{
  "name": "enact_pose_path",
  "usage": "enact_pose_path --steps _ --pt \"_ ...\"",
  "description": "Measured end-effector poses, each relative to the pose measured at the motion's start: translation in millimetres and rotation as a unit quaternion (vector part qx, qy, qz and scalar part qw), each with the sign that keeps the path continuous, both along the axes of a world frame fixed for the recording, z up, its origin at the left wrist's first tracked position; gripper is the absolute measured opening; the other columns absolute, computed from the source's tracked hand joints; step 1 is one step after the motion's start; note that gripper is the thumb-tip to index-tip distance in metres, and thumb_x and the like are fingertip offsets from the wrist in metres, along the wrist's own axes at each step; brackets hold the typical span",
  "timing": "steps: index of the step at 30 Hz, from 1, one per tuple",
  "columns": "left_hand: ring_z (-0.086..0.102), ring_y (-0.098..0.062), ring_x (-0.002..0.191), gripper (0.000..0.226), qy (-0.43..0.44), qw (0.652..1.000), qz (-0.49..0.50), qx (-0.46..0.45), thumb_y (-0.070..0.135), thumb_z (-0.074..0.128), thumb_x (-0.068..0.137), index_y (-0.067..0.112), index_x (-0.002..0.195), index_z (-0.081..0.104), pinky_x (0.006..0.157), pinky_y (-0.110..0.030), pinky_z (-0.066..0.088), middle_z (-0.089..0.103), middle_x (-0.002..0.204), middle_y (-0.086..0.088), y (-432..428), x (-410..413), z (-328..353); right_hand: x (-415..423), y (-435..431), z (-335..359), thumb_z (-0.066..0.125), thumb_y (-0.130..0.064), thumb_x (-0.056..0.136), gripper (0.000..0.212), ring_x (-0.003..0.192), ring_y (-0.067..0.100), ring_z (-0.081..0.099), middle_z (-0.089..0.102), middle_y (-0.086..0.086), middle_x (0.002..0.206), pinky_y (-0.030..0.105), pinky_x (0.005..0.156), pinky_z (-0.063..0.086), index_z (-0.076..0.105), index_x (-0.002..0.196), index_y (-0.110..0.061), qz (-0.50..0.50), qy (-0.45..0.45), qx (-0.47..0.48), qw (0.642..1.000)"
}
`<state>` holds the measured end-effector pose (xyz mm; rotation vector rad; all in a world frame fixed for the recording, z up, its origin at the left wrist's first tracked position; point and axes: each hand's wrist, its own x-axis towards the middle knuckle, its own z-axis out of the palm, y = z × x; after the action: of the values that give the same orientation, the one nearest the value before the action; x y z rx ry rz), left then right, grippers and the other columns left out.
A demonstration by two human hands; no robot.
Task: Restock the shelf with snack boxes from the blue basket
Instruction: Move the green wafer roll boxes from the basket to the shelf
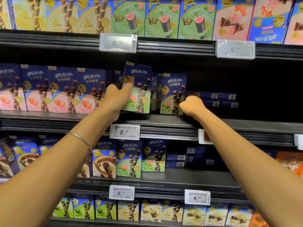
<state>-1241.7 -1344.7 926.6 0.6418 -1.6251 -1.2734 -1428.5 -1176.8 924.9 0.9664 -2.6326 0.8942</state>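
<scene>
Left grip: grasping a tall dark blue cardboard snack box with a green lower panel. The thumb lies across the box front and the remaining fingers are hidden behind its left edge. The box is tilted, top leaning left, and its lower edge is at the front of the black metal middle shelf.

Right grip: fingers curled into a fist against the lower right edge of a second dark blue and green snack box. That box stands upright on the same shelf, just right of the tilted one. I cannot tell whether this grip actually grasps the box or only touches it.

A thin silver bangle sits on the left wrist.

Left of the tilted box stands a row of dark blue boxes with pink strawberry panels, upright, faces forward. Right of the upright green box, flat dark blue boxes with barcoded ends lie stacked further back on the shelf.

A white electronic price tag is fixed to the shelf's front rail, below the left grip.
</scene>
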Motion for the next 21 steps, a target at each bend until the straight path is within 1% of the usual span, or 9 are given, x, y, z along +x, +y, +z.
enact_pose_path --steps 2,4,6,8,9,11,13,16,21 --pt "0.067 -0.008 0.072 0.051 0.002 1.0 0.001 -0.001 0.059 0.068 0.095 0.011 0.106 0.053 0.04 -0.013 0.046 0.069 0.092 -0.002 0 0 0 1 -6 3 0.051 -0.01 0.097 0.025 0.063 0.019 0.045 0.049 0.009 0.074 0.029 0.057 0.036 0.052 0.073 -0.007 -0.013 0.009 0.039 0.999" --pt "0.069 -0.009 0.076 0.052 0.009 1.0 0.0 0.007 0.06 0.067 0.095 0.013 0.109 0.05 0.049 -0.019 0.051 0.068 0.094 -0.002 0 0 0 1 -14 7 0.053 -0.01 0.098 0.012 0.072 0.023 0.048 0.051 0.012 0.084 0.032 0.07 0.04 0.06 0.095 -0.002 -0.02 0.009 0.066 0.998" --pt "0.07 -0.012 0.079 0.058 0.015 1.0 -0.003 0.016 0.06 0.066 0.095 0.012 0.118 0.045 0.059 -0.026 0.054 0.068 0.095 -0.002 1 0 1 -2 -24 10 0.059 -0.01 0.096 0.022 0.081 0.026 0.053 0.053 0.013 0.092 0.034 0.074 0.041 0.06 0.116 -0.002 -0.029 -0.004 0.056 0.998" --pt "0.07 -0.013 0.08 0.058 0.015 1.0 -0.005 0.018 0.061 0.065 0.095 0.013 0.119 0.043 0.064 -0.029 0.057 0.069 0.096 -0.003 1 0 2 -3 -31 11 0.064 -0.011 0.094 0.033 0.1 0.032 0.06 0.06 0.017 0.111 0.035 0.077 0.043 0.058 0.126 -0.003 -0.037 -0.023 0.025 0.999" --pt "0.07 -0.013 0.081 0.058 0.016 1.0 -0.006 0.018 0.062 0.065 0.095 0.013 0.119 0.043 0.065 -0.029 0.058 0.069 0.097 -0.004 1 0 2 -4 -35 10 0.064 -0.011 0.094 0.035 0.109 0.034 0.06 0.061 0.019 0.12 0.037 0.08 0.045 0.058 0.128 -0.003 -0.041 -0.025 0.014 0.999" --pt "0.071 -0.012 0.079 0.059 0.023 0.999 -0.01 0.021 0.062 0.065 0.095 0.013 0.121 0.043 0.063 -0.027 0.057 0.069 0.097 -0.003 1 0 3 -5 -40 9 0.066 -0.01 0.093 0.038 0.116 0.038 0.06 0.06 0.021 0.128 0.041 0.089 0.051 0.058 0.129 -0.003 -0.049 -0.018 0.004 0.999" --pt "0.071 -0.01 0.078 0.061 0.025 0.999 -0.011 0.025 0.063 0.064 0.095 0.013 0.123 0.044 0.058 -0.025 0.056 0.069 0.096 -0.002 1 0 3 -8 -43 8 0.068 -0.01 0.092 0.042 0.119 0.04 0.059 0.059 0.023 0.132 0.045 0.097 0.053 0.057 0.131 -0.002 -0.057 -0.011 0.001 0.998" --pt "0.07 -0.008 0.075 0.061 0.025 0.999 -0.01 0.026 0.064 0.064 0.095 0.013 0.124 0.045 0.047 -0.018 0.052 0.068 0.095 -0.001 -1 1 2 -10 -44 7 0.069 -0.013 0.093 0.043 0.119 0.041 0.06 0.059 0.023 0.132 0.046 0.098 0.053 0.057 0.133 -0.002 -0.06 0.0 0.0 0.998" --pt "0.072 -0.014 0.084 0.071 0.026 0.999 -0.008 0.033 0.065 0.064 0.094 0.01 0.133 0.044 0.061 -0.027 0.055 0.069 0.103 -0.005 -6 0 -1 -10 -48 6 0.067 -0.013 0.095 0.041 0.12 0.04 0.059 0.059 0.022 0.133 0.046 0.099 0.052 0.057 0.133 -0.002 -0.064 0.009 0.002 0.998"
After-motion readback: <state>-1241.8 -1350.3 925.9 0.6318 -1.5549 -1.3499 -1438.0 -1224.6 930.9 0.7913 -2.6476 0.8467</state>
